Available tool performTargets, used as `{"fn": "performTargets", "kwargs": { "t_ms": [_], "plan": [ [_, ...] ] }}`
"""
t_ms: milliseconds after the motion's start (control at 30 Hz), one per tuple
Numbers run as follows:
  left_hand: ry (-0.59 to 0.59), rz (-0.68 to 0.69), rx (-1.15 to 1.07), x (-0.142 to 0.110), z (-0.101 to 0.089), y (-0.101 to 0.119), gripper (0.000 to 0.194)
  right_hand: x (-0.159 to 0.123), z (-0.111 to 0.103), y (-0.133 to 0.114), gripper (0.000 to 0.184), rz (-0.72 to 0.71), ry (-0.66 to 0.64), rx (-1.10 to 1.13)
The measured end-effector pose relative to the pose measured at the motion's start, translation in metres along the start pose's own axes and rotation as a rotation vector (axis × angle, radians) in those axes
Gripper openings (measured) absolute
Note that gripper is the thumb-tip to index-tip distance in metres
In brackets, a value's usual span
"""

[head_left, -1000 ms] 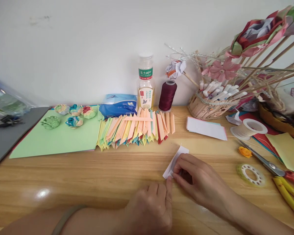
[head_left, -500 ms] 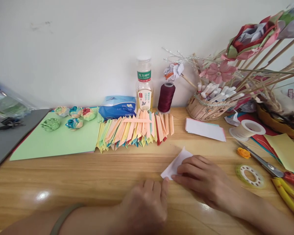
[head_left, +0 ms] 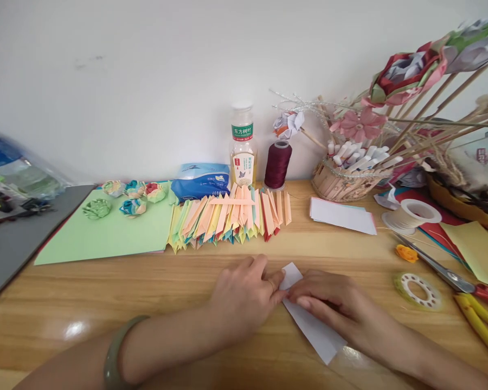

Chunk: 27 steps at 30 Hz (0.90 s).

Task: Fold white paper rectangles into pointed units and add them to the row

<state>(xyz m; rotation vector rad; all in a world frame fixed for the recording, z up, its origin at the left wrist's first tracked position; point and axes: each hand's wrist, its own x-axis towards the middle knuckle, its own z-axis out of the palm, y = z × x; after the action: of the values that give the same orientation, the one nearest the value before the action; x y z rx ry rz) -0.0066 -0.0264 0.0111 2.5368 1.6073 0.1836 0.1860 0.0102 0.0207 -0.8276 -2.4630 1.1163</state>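
Note:
A strip of white paper (head_left: 315,330) lies slantwise on the wooden table, its far end poking out between my two hands. My left hand (head_left: 246,292), a bangle on its wrist, presses on the strip's left edge with its fingers curled closed. From the other side my right hand (head_left: 335,303) pinches the same strip, its fingertips meeting those of the left near the paper's middle. Parts of the paper are hidden under the fingers. A stack of white paper slips (head_left: 344,215) rests beyond my right hand.
Behind my hands sits a row of folded coloured paper pieces (head_left: 228,216). Paper flowers (head_left: 132,207) rest on green sheets (head_left: 106,244) at left. A bottle (head_left: 243,157) and thread spool (head_left: 277,165) stand by the wall. Scissors (head_left: 451,279) and a tape roll (head_left: 418,291) lie right.
The white paper has been turned and now slants toward the lower right, showing as a long strip. My left hand has moved up and forward onto it; my right hand came slightly nearer.

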Motion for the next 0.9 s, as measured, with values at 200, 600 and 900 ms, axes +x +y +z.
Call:
{"fn": "performTargets", "kwargs": {
  "t_ms": [200,600,900],
  "plan": [
    [0.035,0.024,-0.018,0.004,0.008,-0.006,0.03,0.002,0.008,0.014,0.012,0.217,0.324,-0.277],
    [0.188,0.139,0.062,0.004,0.011,-0.011,0.028,-0.001,0.013,0.022,0.014,0.067,0.302,-0.486],
    [0.33,0.233,-0.036,0.009,0.015,-0.015,0.022,-0.008,0.009,0.017,0.029,-0.231,0.219,-0.751]
  ]
}}
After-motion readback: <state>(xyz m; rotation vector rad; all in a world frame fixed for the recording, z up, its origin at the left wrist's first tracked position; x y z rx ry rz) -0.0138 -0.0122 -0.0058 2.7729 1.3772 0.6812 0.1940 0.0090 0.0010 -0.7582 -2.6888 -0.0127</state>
